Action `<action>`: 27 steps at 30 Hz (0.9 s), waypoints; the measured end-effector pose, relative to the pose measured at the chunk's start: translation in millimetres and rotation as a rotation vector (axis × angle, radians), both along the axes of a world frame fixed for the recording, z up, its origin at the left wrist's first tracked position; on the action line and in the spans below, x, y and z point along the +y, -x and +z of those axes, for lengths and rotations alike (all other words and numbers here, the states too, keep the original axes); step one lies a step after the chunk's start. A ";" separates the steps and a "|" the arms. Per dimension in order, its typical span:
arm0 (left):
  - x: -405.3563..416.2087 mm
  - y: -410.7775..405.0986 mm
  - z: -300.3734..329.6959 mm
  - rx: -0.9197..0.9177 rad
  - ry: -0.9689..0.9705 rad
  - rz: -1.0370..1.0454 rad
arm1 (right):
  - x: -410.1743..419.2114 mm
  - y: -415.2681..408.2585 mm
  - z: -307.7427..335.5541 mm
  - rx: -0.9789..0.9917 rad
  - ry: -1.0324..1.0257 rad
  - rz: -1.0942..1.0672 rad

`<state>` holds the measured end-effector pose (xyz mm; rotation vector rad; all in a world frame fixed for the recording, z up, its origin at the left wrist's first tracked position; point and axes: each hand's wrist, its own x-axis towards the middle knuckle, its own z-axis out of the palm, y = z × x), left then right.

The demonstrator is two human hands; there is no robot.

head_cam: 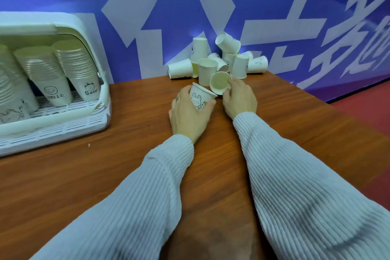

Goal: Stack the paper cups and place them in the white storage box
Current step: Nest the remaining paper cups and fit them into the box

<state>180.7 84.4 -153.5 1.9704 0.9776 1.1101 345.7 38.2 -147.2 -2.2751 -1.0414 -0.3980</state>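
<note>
My left hand [188,116] grips a white paper cup with a rabbit drawing [200,96], tilted with its mouth toward the right. My right hand [240,97] holds a second paper cup [220,85] on its side, its open mouth facing me, right beside the first cup. Behind them a heap of several loose white paper cups [219,59] lies against the wall, some upright, some tipped over. The white storage box [84,124] stands at the left with its lid raised, holding tall stacks of cups [76,67].
The brown wooden table [126,154] runs under both arms. A blue wall with large white characters [147,6] stands right behind the cup heap. The table's right edge drops to a red floor [363,107].
</note>
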 end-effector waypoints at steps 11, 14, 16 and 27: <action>-11.1 70.2 20.8 -0.213 0.279 -0.060 | -64.1 85.7 19.4 0.229 -0.486 0.088; -10.1 109.2 31.8 -0.271 0.196 0.017 | -50.0 118.5 38.3 0.339 -0.597 0.169; -3.8 142.4 40.9 -0.321 0.103 0.089 | -30.9 146.1 54.5 0.384 -0.632 0.243; 56.5 315.3 60.5 -0.389 -0.058 0.393 | 106.5 305.8 105.1 0.280 -0.166 0.497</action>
